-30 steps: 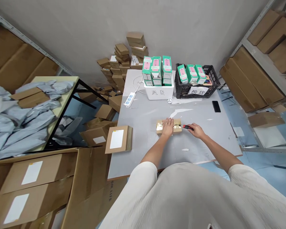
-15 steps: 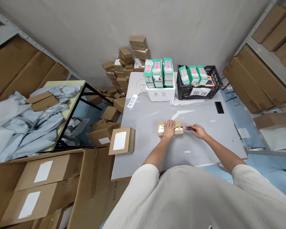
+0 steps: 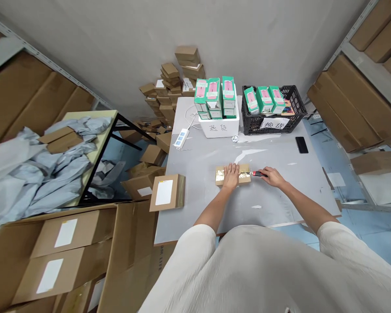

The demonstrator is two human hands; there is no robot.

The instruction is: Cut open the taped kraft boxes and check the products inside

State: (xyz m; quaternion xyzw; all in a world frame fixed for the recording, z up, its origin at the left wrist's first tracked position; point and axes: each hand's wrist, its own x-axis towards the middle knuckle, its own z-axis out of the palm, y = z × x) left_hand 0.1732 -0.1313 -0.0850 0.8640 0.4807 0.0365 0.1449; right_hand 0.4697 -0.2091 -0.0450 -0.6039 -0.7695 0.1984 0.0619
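A small brown cardboard box (image 3: 220,176) with shiny tape along its top lies on the grey table (image 3: 198,217). My left hand (image 3: 231,174) rests flat on the box, fingers stretched out and pressing on its top. My right hand (image 3: 272,177) is closed round the handle of a red and black utility knife (image 3: 258,174). The knife points left, its tip at the right end of the taped top. How deep the blade sits in the tape is too small to tell.
Behind stand a white bin (image 3: 220,129) and a black crate (image 3: 273,124), both holding green-and-pink boxes. A power strip (image 3: 181,138), a phone (image 3: 301,145) and a labelled carton (image 3: 166,193) lie on the table. An open carton (image 3: 124,243) of parcels stands at lower left.
The knife and my right hand have shifted very slightly to the right along the box. My left hand stays in place on it. The camera view has turned a little.
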